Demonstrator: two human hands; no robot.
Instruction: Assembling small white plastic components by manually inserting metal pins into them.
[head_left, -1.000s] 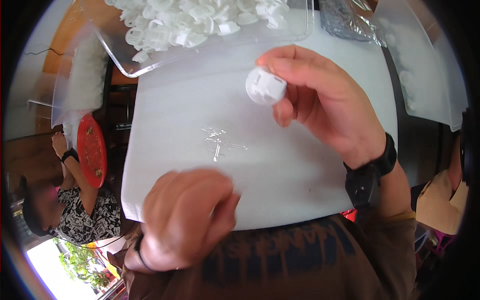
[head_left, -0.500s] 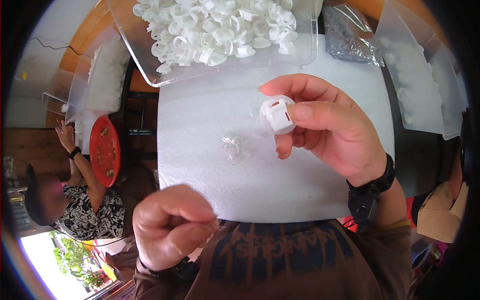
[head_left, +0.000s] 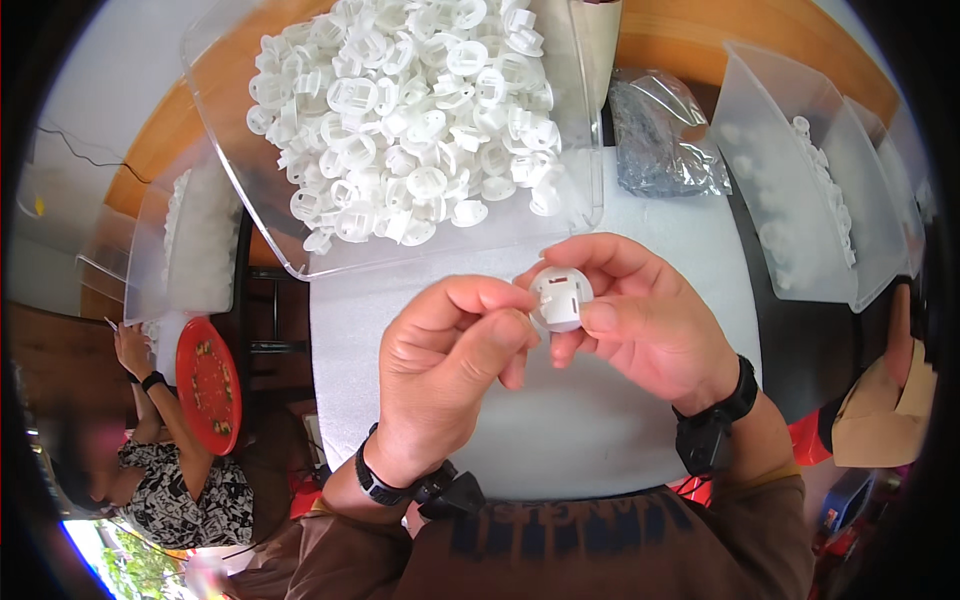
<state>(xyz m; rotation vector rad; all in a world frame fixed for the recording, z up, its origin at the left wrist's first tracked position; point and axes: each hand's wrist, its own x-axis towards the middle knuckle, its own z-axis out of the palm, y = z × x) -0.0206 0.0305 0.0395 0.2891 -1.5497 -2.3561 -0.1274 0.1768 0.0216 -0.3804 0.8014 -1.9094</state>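
Note:
My right hand (head_left: 650,325) holds a small round white plastic part (head_left: 562,298) between thumb and fingers, with its slotted, raised block facing up. My left hand (head_left: 455,365) meets it from the left side, thumb and forefinger pinched together at the part's edge. Whatever lies between those left fingertips is too small to make out. Both hands are over the white tabletop mat (head_left: 400,290), just nearer than a clear plastic bin (head_left: 440,245) heaped with similar white parts (head_left: 400,130).
A clear bag of dark small items (head_left: 665,135) lies right of the bin. Translucent bins stand at far right (head_left: 800,190) and far left (head_left: 195,240). Beside a red oval tray (head_left: 210,385) on the left, another person (head_left: 190,480) works with their hands.
My left hand has risen from the lower left to the white part. My right hand appears lower in the view, still holding the part; more of the heaped bin shows.

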